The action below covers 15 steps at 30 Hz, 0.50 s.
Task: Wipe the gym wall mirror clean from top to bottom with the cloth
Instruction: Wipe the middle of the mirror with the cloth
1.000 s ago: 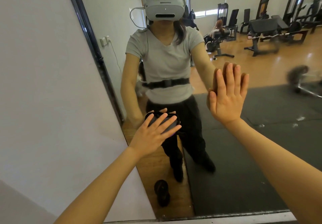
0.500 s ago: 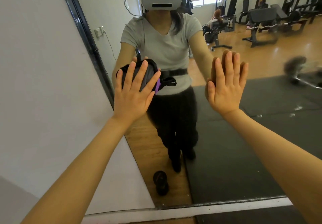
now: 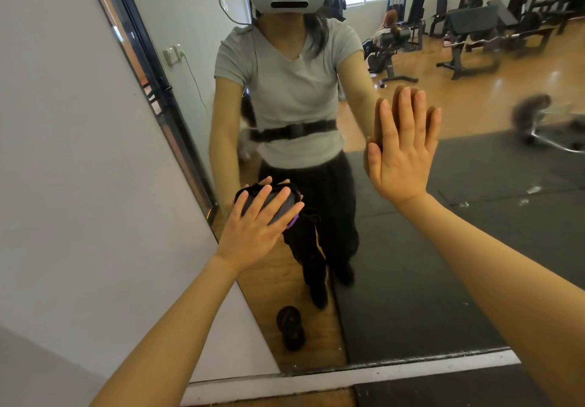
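Observation:
The gym wall mirror (image 3: 459, 248) fills the view ahead, with its dark frame edge running down the left. My left hand (image 3: 253, 226) presses a dark grey cloth (image 3: 278, 201) with a purple edge flat against the glass low on the left, fingers straight and spread. My right hand (image 3: 402, 150) lies flat on the glass higher up on the right, fingers straight and together, holding nothing. The mirror shows a person in a grey top and a headset facing me.
A white wall (image 3: 79, 185) borders the mirror on the left. A white baseboard (image 3: 348, 378) runs under the mirror. The reflection shows a small dark dumbbell (image 3: 289, 327) on the wood floor, black mats, gym machines, and a seated person far back.
My left hand with the cloth went up the glass and has now come back down to the low left. My right hand stays flat in nearly the same place.

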### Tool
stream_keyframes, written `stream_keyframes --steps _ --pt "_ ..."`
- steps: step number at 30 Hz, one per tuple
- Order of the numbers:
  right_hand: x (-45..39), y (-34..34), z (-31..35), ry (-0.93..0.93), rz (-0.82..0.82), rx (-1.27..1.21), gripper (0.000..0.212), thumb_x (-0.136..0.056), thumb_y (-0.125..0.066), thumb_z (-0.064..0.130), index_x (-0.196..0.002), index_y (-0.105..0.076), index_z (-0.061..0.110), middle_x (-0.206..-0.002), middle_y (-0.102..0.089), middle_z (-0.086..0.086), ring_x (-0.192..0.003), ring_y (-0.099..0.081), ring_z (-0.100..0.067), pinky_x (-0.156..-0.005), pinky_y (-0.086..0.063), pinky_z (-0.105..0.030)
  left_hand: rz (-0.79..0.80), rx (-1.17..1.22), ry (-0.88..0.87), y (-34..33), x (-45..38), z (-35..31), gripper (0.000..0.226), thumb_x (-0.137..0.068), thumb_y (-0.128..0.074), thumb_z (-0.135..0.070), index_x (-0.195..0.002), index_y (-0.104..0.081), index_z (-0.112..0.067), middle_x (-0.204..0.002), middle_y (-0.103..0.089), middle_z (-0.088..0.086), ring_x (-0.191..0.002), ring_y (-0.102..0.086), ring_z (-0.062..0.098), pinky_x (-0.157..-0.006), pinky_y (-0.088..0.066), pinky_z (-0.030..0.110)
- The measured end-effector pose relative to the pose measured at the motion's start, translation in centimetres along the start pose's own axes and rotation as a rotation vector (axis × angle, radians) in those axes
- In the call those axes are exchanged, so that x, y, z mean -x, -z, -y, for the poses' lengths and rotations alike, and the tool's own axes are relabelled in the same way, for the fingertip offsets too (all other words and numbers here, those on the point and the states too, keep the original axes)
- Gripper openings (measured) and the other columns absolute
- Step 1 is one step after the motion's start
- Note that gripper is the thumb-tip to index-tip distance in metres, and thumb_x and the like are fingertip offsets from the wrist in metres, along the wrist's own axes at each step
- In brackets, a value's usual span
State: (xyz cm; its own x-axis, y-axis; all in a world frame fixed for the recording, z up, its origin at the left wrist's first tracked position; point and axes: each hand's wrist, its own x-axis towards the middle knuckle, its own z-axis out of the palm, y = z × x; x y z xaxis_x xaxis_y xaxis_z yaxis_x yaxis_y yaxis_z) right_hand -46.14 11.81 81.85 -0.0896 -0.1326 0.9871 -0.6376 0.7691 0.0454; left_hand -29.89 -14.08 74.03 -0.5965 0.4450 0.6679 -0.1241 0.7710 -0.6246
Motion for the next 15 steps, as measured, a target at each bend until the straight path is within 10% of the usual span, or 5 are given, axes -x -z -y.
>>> stream_keyframes --steps 15 --pt "-0.02 0.24 -0.13 -0.008 0.012 -0.055 0.054 -0.103 -0.041 0.031 -0.152 -0.033 0.008 -0.155 -0.03 -0.022 -0.154 -0.002 -0.028 -0.124 0.001 -0.047 0.114 -0.009 0.022 1.06 0.11 -0.28 0.074 -0.097 -0.049 -0.038 -0.159 -0.01 -0.031 -0.165 -0.004 0.009 -0.154 0.007 0.031 -0.123 0.003 0.052"
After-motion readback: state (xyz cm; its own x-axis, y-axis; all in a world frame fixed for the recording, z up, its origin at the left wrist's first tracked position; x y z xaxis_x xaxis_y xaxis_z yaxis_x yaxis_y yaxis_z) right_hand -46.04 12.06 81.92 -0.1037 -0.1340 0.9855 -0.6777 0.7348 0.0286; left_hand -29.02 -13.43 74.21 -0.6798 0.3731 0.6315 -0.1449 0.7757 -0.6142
